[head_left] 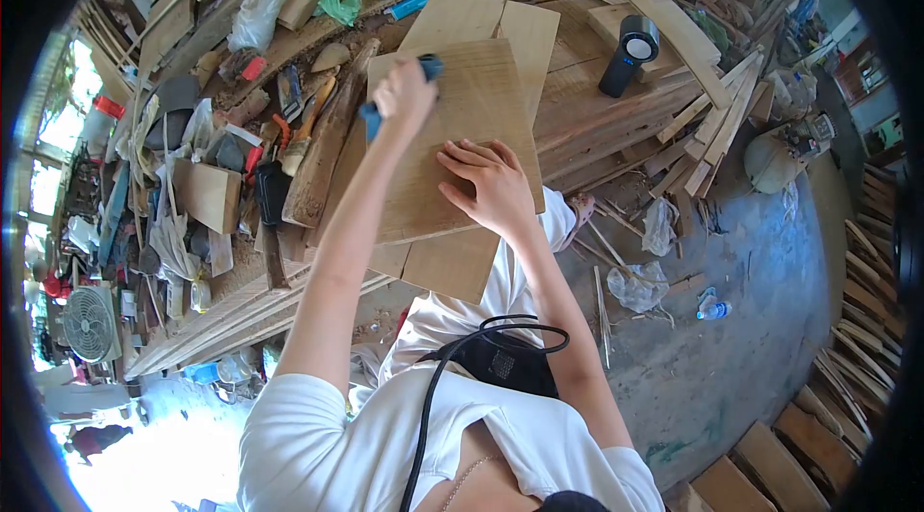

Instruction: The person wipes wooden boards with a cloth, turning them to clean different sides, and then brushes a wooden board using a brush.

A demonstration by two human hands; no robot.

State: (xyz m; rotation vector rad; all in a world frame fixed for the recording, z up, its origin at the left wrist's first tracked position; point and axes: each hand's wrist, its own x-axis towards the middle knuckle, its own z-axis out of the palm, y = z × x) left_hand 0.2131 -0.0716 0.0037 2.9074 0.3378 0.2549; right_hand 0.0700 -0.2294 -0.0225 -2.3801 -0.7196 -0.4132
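A flat wooden board (462, 79) lies on top of other boards (448, 267) in front of me. My left hand (404, 96) or right cannot be confused here: the arm at the image's left is my left one, and its fingers are wrapped round a dark blue tool (429, 64) at the board's left part. The tool's underside is hidden. My right hand (489, 183) rests on the board's lower right part, fingers spread, holding nothing.
A black cylindrical device (629, 55) stands on the bench at the right. Chisels, a brush (310, 127) and wood scraps crowd the left. A bottle (713, 308) and plastic bags (639, 287) lie on the floor.
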